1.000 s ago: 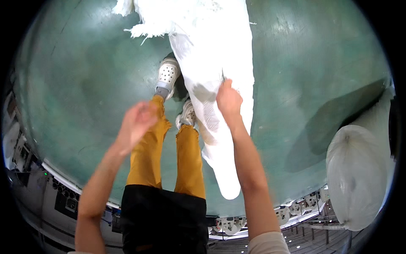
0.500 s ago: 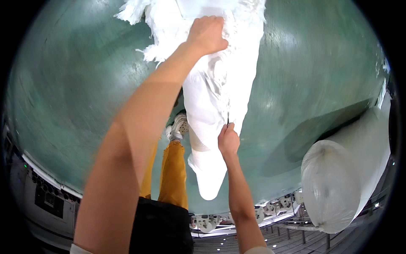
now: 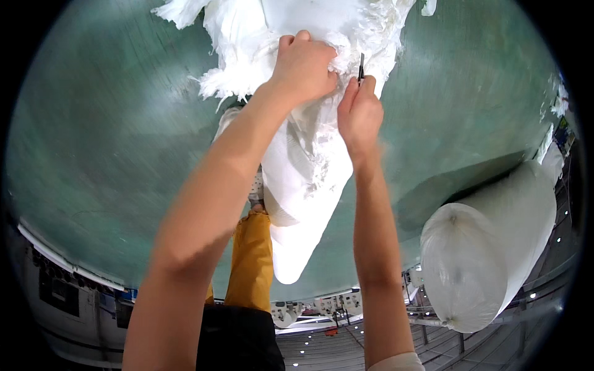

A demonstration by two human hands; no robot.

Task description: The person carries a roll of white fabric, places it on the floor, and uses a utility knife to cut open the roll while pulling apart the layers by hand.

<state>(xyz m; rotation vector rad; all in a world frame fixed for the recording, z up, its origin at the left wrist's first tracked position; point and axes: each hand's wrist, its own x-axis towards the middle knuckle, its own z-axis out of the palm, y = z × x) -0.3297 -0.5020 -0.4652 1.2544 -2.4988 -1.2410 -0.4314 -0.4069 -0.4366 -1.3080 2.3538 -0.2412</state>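
A long white roll of thin, soft sheet material (image 3: 296, 198) runs away from me, its rounded near end tapering. Frayed, torn layers (image 3: 238, 65) hang loose at its far part. My left hand (image 3: 303, 69) is closed on the torn layers on top, fingertips partly hidden in the folds. Just to its right, my right hand (image 3: 361, 117) pinches a small dark-handled knife (image 3: 361, 67), its thin blade pointing away from me over the shredded material. A ragged slit with crumpled edges extends down the roll toward me.
Green floor (image 3: 124, 136) surrounds the roll. At the right lies a large roll wrapped in translucent plastic (image 3: 464, 266). My leg in yellow trousers (image 3: 250, 260) and a light shoe are left of the white roll. A white scrap (image 3: 429, 7) lies at the far right.
My right hand has moved the knife far up along the roll, from near its close end to beside my left hand. The slit material looks more shredded and spread.
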